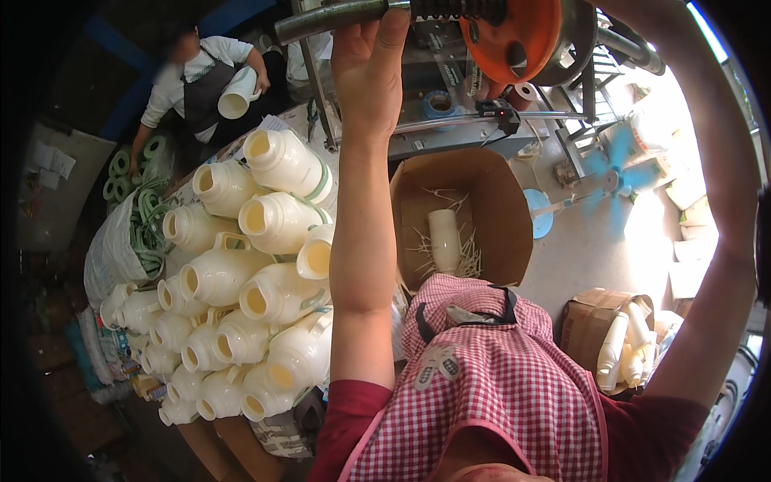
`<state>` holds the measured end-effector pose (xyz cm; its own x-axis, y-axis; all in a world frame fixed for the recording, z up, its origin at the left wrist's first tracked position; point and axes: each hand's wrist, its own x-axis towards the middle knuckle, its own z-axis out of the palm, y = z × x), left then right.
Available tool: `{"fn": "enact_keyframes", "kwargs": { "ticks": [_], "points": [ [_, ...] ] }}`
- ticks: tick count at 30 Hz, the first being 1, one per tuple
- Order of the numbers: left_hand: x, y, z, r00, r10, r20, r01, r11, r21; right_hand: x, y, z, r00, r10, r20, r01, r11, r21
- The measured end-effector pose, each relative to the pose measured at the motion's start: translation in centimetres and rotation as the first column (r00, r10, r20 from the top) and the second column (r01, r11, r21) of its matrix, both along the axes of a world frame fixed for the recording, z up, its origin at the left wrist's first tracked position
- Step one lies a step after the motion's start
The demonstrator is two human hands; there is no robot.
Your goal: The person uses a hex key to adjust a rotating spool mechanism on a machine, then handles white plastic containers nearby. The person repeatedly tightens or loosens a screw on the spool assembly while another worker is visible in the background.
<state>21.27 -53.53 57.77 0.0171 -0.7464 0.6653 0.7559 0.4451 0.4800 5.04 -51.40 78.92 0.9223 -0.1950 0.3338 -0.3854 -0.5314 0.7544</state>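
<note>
My left hand [369, 76] is raised at the top, its thumb over a thick grey metal bar [321, 22] and its fingers curled behind it. Just right of that hand, a coil spring [462, 8] leads to an orange wheel [514, 36] with holes in it, beside a dark metal disc. My right arm [727, 185] reaches up along the right side and over the wheel, and its hand lies beyond the upper edge. Below my left hand, many cream jug bodies [269, 297] lie stacked on their sides, their round mouths toward me.
An open cardboard box [502, 233] holds a cream cylinder [444, 241] and thin strips. A blue fan [614, 178] stands right. Another carton [582, 329] has long cream pieces. At the far left a person [201, 76] holds a white jug [238, 94] near green rings [152, 149].
</note>
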Motion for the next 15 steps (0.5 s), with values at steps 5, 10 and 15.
{"fn": "enact_keyframes", "kwargs": {
  "ticks": [5,10,15],
  "points": [
    [0.3,0.1,0.2,0.991,0.111,0.077,-0.111,0.994,-0.003,0.4,-0.7,0.2,0.991,-0.082,-0.102,0.075,0.995,-0.064],
    [-1.2,0.3,0.3,0.988,0.116,0.098,-0.119,0.993,0.017,-0.8,-0.4,0.9,0.965,-0.177,-0.194,0.134,0.968,-0.214],
    [-0.2,0.9,0.0,0.976,0.207,0.072,-0.211,0.976,0.047,2.6,3.0,1.0,0.988,-0.094,-0.120,0.091,0.995,-0.036]
  ]
}}
